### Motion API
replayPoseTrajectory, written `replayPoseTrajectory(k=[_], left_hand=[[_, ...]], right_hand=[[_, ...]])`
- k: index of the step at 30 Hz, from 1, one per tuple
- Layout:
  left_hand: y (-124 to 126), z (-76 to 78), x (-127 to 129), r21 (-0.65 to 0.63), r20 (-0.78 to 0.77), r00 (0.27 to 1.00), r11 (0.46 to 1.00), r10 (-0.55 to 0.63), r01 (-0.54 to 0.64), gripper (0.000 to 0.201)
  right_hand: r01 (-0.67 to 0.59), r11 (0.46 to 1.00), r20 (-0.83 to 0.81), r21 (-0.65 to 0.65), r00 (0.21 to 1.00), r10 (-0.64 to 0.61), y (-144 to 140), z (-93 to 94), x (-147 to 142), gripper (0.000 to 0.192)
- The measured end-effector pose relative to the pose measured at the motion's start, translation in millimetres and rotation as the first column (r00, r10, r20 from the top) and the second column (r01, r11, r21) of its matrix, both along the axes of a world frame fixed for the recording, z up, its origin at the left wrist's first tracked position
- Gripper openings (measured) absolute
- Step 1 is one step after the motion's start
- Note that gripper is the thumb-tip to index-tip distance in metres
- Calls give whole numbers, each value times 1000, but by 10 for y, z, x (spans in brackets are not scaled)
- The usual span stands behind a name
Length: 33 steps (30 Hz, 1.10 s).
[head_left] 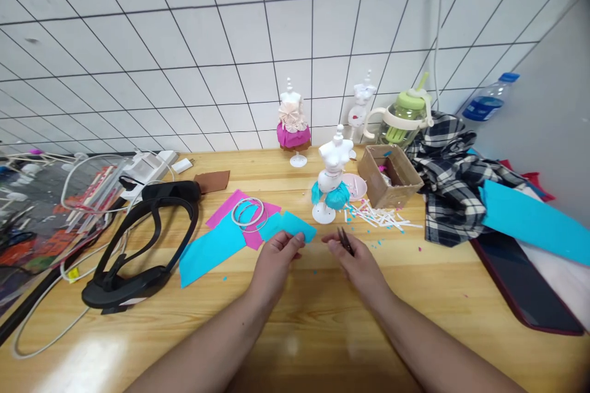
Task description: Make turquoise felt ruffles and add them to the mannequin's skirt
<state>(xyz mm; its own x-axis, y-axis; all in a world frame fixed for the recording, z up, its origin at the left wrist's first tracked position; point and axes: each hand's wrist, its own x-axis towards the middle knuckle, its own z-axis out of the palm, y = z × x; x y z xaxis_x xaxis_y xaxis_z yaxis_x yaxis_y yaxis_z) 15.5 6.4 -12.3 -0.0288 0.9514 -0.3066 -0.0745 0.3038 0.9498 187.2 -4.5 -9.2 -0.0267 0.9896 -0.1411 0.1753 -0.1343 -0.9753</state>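
My left hand (pixel 280 253) is closed, pinching a small piece of bright blue paper (pixel 297 225) between thumb and fingers. In my right hand (pixel 356 261) is a pair of small dark scissors (pixel 345 241), their pointed tips up and most of them hidden by the fingers. The two hands are a short gap apart above the table. Just beyond them stands a white mini dress form (pixel 335 153) with puffed blue paper (pixel 337 195) around its lower part. Left of my left hand lie blue paper sheets (pixel 209 252) and magenta paper (pixel 225 207), with pale wire rings (pixel 249 213) on top.
A dressed dress form (pixel 292 116) and another white one (pixel 362 104) stand by the tiled wall. Right are paper strips (pixel 375 215), a cardboard box (pixel 391 190), a green-lidded cup (pixel 405 116), plaid cloth (pixel 442 190) and a phone (pixel 525 288). A black headset (pixel 138 258) lies left.
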Motion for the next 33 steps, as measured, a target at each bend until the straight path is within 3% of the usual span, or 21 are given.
replayPoseTrajectory(k=[3, 8, 13, 17, 22, 33], left_hand=[[-11, -60, 76, 33, -8, 1000, 999, 15, -15, 33], [-21, -212, 140, 70, 5, 999, 996, 47, -47, 34], [-17, -258, 129, 86, 18, 999, 996, 37, -38, 31], [-4, -264, 89, 96, 115, 990, 993, -77, 66, 24], [34, -224, 61, 64, 240, 958, 987, -159, 148, 18], [49, -235, 42, 87, 146, 949, 960, -278, 268, 21]], right_hand=[[-112, 991, -90, -68, 990, 105, 16, -113, -62, 43], [-65, 997, -72, -52, 996, 61, 3, -117, -117, 37], [-63, 997, -85, -46, 995, 59, -67, -163, -77, 39], [-144, 990, 42, 4, 989, 144, -60, -203, 55, 48], [-387, 921, 302, -46, 873, 382, -42, -234, 203, 49], [-386, 922, 445, -41, 819, 363, -85, -172, 128, 44]])
